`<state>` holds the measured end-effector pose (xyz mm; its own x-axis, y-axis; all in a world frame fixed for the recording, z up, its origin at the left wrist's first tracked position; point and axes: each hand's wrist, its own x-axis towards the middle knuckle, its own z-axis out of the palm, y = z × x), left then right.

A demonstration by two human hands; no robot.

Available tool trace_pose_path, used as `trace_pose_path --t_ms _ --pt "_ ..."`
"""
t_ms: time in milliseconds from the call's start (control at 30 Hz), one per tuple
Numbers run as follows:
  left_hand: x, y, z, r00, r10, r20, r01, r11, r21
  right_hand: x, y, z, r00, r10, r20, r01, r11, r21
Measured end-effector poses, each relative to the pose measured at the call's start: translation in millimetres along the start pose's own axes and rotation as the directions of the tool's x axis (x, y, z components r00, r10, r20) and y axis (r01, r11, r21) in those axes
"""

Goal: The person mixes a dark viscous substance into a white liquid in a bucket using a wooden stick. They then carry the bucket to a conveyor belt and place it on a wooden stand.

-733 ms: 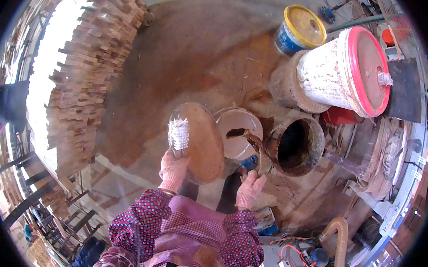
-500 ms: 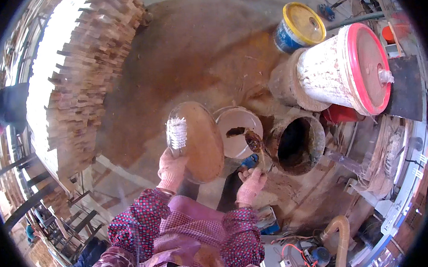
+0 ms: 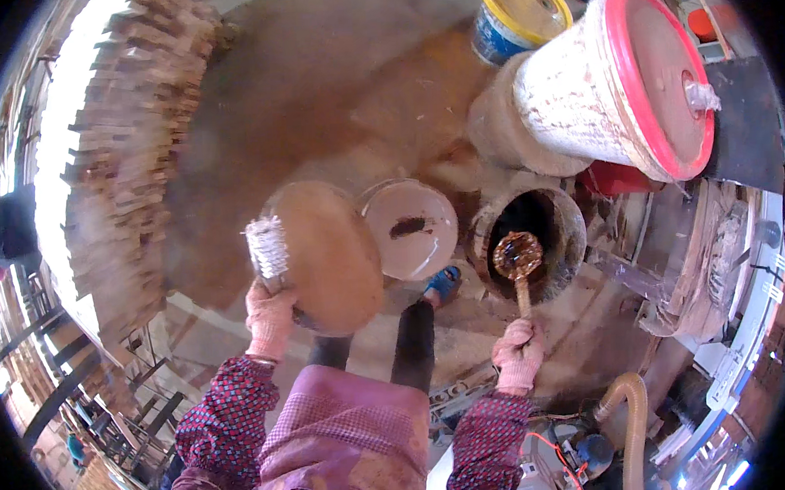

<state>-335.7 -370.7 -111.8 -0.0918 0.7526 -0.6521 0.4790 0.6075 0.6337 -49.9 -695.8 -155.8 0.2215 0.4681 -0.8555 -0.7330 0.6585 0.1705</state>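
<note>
While the gloved right hand (image 3: 518,354) has its fingers curled round a ladle (image 3: 518,254), I see the glossy brown bowl at its 12 o'clock, at the dark mouth of a crusted drum (image 3: 572,244); over or inside, can't tell. Stained white pail (image 3: 420,254) at 11. Gloved left hand (image 3: 269,321): fingers wrapped on a white-headed brush (image 3: 267,247), head at 12; brown disc (image 3: 335,257) at 1 to 2, grip on it unclear.
</note>
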Motion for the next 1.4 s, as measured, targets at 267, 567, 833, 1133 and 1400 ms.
trace_pose_path --t_ms 267,567,833,1133,1400 --pt "-7.3 -7.3 10.9 0.986 0.138 -0.089 -0.13 0.987 0.095 135.1 -110.9 -10.5 0.688 -0.533 0.493 -0.029 -0.699 -0.714" --pt "-26.0 -13.2 26.5 0.986 0.072 -0.154 -0.06 0.995 0.081 228.5 -141.3 -44.3 0.724 -0.51 0.465 -0.019 -0.688 -0.725" --pt "-30.2 -21.2 31.3 0.979 0.1 -0.179 -0.098 0.995 0.021 155.2 -123.7 -20.9 0.781 -0.579 -0.234 0.158 0.546 -0.822" --pt "-34.7 2.5 32.0 0.987 0.099 -0.125 -0.082 0.988 0.134 65.5 -102.0 5.1 0.944 -0.229 -0.237 0.155 0.943 -0.294" --pt "-14.1 -10.4 14.4 0.995 0.094 -0.017 -0.092 0.993 0.072 12.3 13.2 40.7 0.906 -0.364 -0.215 0.294 0.908 -0.298"
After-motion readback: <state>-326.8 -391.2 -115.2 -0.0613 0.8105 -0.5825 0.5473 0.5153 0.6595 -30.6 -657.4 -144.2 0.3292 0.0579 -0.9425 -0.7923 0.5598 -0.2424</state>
